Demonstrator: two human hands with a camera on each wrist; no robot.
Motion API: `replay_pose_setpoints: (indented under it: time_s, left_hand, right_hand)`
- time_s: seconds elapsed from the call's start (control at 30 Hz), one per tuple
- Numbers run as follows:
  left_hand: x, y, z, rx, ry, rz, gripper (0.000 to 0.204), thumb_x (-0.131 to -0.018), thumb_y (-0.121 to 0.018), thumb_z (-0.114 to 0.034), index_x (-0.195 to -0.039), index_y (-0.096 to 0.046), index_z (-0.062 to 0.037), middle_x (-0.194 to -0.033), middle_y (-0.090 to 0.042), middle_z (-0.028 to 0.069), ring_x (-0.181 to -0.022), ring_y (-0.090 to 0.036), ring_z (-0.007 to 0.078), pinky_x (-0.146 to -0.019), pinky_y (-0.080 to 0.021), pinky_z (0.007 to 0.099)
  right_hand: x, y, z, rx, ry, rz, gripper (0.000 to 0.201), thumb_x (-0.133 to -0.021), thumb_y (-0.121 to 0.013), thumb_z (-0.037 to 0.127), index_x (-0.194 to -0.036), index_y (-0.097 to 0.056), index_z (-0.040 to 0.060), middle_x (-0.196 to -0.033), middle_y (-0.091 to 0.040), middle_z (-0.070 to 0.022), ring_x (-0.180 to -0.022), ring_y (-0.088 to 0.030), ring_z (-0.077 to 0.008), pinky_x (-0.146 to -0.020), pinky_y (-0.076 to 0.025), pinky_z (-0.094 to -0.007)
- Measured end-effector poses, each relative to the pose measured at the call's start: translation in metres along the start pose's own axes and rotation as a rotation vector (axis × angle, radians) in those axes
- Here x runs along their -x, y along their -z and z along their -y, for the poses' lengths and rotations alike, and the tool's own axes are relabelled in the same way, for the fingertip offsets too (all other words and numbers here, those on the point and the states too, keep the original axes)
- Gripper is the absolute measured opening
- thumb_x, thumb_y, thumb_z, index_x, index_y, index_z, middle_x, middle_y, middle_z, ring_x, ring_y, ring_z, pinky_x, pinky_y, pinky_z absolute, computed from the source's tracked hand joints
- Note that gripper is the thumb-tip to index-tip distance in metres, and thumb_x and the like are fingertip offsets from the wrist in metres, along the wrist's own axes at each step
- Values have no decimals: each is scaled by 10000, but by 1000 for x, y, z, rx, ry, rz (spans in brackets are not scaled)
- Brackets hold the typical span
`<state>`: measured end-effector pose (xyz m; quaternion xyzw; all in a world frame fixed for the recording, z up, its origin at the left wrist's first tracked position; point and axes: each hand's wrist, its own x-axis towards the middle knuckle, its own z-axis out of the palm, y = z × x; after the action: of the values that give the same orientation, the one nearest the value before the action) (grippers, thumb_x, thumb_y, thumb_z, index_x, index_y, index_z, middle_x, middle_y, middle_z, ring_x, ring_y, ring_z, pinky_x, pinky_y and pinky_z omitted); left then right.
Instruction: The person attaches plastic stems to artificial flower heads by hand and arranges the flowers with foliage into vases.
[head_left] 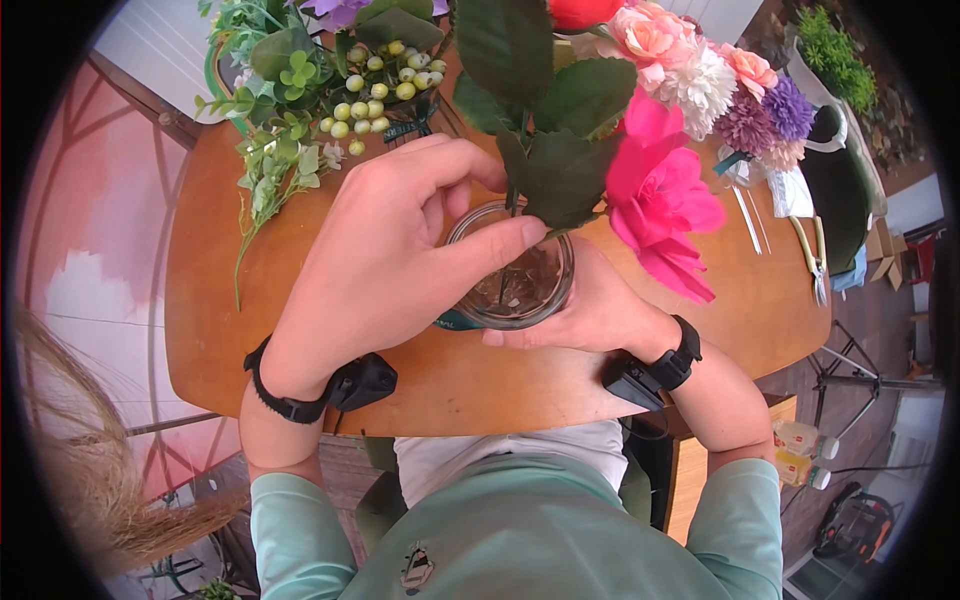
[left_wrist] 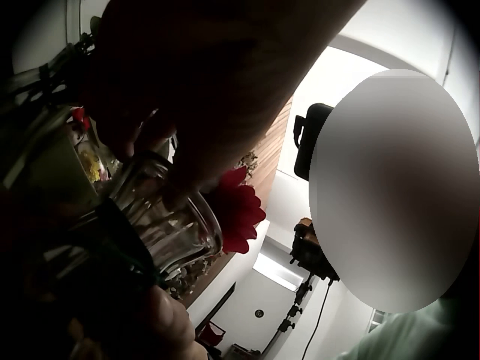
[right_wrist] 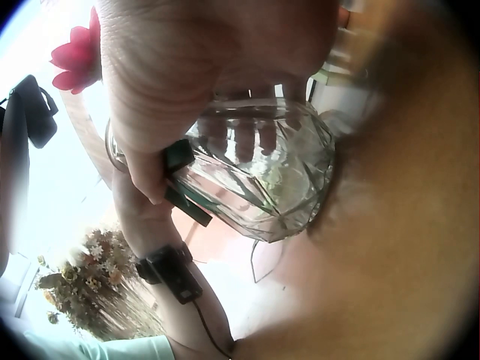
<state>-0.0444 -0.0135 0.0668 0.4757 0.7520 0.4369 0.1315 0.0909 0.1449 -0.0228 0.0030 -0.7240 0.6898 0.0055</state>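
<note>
A clear glass jar (head_left: 520, 290) is held over the front of the table, its mouth facing up in the head view. My right hand (head_left: 605, 300) grips its side, and in the right wrist view the fingers show through the faceted glass (right_wrist: 285, 172). Over the rim, my left hand (head_left: 385, 245) has thumb and fingers around a stem with large dark green leaves (head_left: 575, 170). A bright pink flower (head_left: 665, 200) hangs right of the jar. Dark green ribbon (right_wrist: 187, 206) lies around the jar's neck.
On the wooden table (head_left: 230, 350), greenery with pale berries (head_left: 375, 90) stands back left. Pink, white and purple flowers (head_left: 745, 90) are back right, near pliers (head_left: 817, 260) and thin white sticks (head_left: 748, 220). Dried grass (head_left: 90, 470) is at far left.
</note>
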Motion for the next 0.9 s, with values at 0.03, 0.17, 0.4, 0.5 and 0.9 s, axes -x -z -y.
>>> replay_pose_setpoints:
  time_s: [0.03, 0.17, 0.4, 0.5, 0.9]
  left_hand:
    - [-3, -1, 2, 57, -26, 6, 232, -850, -865, -70, -1005, -711, 10, -794, -495, -72, -666, -388, 4, -571, -286, 224]
    - [-2, 4, 2, 81, -71, -29, 218, -873, -833, -21, -1064, -736, 17, -818, -580, -45, -669, -439, 20, -587, -331, 222]
    - [2, 26, -11, 527, 92, 3, 135, -916, -780, 5, -1012, -693, 46, -893, -740, 46, -838, -713, 92, -683, -535, 241]
    - [1, 43, 2, 218, -46, 51, 243, -897, -796, 9, -1098, -666, 52, -982, -752, 78, -855, -719, 138, -741, -560, 263]
    - [6, 7, -11, 197, -42, -236, 186, -927, -781, -81, -851, -691, 63, -651, -652, -7, -582, -545, 3, -494, -404, 229]
  right_hand:
    - [0, 0, 0, 0, -1, 1, 747, -749, -970, 173, -1369, -581, 23, -1255, -712, -54, -1163, -671, -148, -1050, -530, -354]
    - [0, 0, 3, -8, 38, -17, 796, -740, -976, 190, -1393, -558, 10, -1279, -689, -61, -1182, -650, -148, -1064, -509, -348]
    - [1, -3, -5, -17, 194, -70, 902, -757, -965, 251, -1494, -507, 4, -1416, -624, -112, -1289, -595, -217, -1108, -479, -389]
    - [1, 20, -5, 165, 294, 85, 998, -774, -962, 310, -1569, -427, 34, -1468, -578, -127, -1340, -556, -233, -1115, -470, -392]
    - [4, 22, -8, -242, 477, -172, 458, -927, -751, 146, -1339, -623, -9, -1312, -668, -144, -1162, -663, -236, -1018, -524, -363]
